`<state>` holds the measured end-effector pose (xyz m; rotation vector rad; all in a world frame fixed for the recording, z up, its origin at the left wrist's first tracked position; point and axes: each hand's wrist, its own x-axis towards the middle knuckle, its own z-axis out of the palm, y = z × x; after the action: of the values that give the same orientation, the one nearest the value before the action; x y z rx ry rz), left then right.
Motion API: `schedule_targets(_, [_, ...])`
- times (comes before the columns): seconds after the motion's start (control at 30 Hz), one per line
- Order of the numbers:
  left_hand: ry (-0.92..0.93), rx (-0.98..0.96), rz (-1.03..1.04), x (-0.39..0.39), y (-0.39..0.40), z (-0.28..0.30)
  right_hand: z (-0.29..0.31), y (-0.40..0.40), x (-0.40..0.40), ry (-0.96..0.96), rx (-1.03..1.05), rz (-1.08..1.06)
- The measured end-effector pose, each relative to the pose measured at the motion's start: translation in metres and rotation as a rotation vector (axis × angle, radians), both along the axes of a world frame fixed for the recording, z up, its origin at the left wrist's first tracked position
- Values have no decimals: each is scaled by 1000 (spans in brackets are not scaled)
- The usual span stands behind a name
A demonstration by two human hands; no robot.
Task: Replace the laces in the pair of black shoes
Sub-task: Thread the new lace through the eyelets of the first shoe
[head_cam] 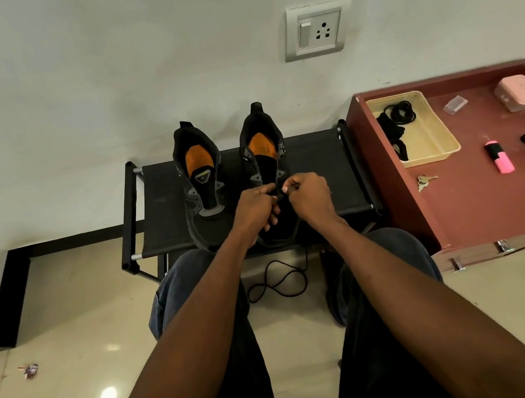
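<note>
Two black shoes with orange insoles stand side by side on a low black rack (156,195), heels toward the wall. The left shoe (201,181) has no lace in its eyelets. Over the front of the right shoe (265,160), my left hand (255,208) and my right hand (311,196) meet, both pinching a black lace at the lower eyelets. The lace (280,281) trails off the rack's front edge and loops on the floor between my knees.
A maroon cabinet (483,196) stands right of the rack. On it are a cream tray (431,135) holding black laces, keys (425,181), a pink highlighter (500,156), a pink box (518,92) and a dark object at the right edge. A wall socket (316,30) is above.
</note>
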<state>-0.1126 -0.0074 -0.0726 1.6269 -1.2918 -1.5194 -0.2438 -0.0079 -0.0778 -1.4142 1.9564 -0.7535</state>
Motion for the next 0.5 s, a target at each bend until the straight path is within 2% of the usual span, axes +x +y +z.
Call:
schedule_targets(0.2, [2, 6, -14, 4, -4, 3, -3, -2, 1, -80, -72, -29])
schedule_targets(0.5, [-106, -46, -95, 2, -11, -5, -4, -9, -3, -191, -27, 18])
